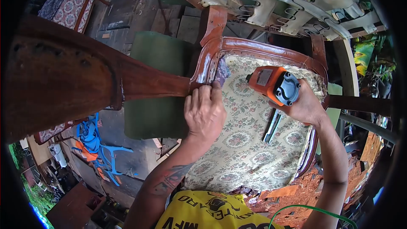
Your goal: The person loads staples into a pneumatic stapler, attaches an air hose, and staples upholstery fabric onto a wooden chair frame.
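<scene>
Left hand (205, 112) and right hand (308, 108) are both at the wooden chair frame (267, 47), the left at its left rail, the right above its middle. The frame seems to stand right in front of the person so that both arms can reach over its near edge. Across it lies cream flowered cloth (241, 140), which carries everything else between the rails.

The right hand is clamped around an orange power tool (265, 80), perhaps a staple gun, with its grey cap turned up to the camera. Held this way, over the far right part of the cloth, it leaves the left rail free for the other hand. A black and silver bar (271, 127) slants below it; whether it belongs to the tool or lies loose is hard to tell.

Near the far left corner, a small purple patterned cloth (221, 71) runs along the rail's inner edge. The left hand's fingers are together at its near end, probably to keep it tight to the wood; whether they pinch or only press is hidden by the knuckles.

A thin green hose (311, 207) crosses low on the right and is cut off below, so its connection cannot be made out.
</scene>
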Action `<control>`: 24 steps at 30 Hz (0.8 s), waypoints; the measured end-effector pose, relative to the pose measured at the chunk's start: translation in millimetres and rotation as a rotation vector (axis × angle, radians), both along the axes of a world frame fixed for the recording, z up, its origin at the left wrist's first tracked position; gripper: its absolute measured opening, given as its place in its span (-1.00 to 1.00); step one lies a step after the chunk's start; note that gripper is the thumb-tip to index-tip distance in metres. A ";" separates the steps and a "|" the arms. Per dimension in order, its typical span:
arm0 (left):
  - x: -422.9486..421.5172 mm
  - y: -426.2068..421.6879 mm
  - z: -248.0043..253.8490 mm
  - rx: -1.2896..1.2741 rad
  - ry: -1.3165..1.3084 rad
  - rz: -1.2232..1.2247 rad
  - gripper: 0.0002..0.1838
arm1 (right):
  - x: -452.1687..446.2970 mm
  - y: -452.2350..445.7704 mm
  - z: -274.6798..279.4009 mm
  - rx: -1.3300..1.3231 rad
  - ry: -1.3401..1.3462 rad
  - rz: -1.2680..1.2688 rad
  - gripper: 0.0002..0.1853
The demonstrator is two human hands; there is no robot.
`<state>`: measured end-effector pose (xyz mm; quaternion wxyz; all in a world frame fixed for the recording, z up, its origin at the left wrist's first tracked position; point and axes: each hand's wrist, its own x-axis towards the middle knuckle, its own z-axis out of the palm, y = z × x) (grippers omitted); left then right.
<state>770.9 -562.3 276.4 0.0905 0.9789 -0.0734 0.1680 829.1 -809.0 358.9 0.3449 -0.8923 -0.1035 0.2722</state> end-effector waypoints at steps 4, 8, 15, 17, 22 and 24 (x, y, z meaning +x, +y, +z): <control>2.9 -22.8 -12.3 -0.071 -0.048 -0.038 -0.85 | 3.3 2.7 3.2 -0.016 0.019 -0.043 -0.55; 5.0 -26.2 -20.5 -0.036 -0.012 -0.048 -0.81 | 7.2 3.3 6.4 -0.025 0.033 -0.089 -0.53; 36.2 -0.5 8.2 -0.045 -0.023 0.009 -0.56 | 21.1 3.4 1.5 -0.029 0.079 -0.079 -0.43; 50.3 4.4 12.2 0.030 -0.039 0.002 -0.62 | 26.3 9.4 7.7 -0.003 0.082 -0.098 -0.40; 73.3 10.4 25.4 -0.113 0.277 0.036 -0.69 | 37.8 17.0 4.4 0.119 0.027 -0.091 -0.60; 79.7 10.9 35.4 -0.134 0.347 0.042 -0.69 | 40.7 25.7 7.9 0.175 0.083 -0.174 -0.59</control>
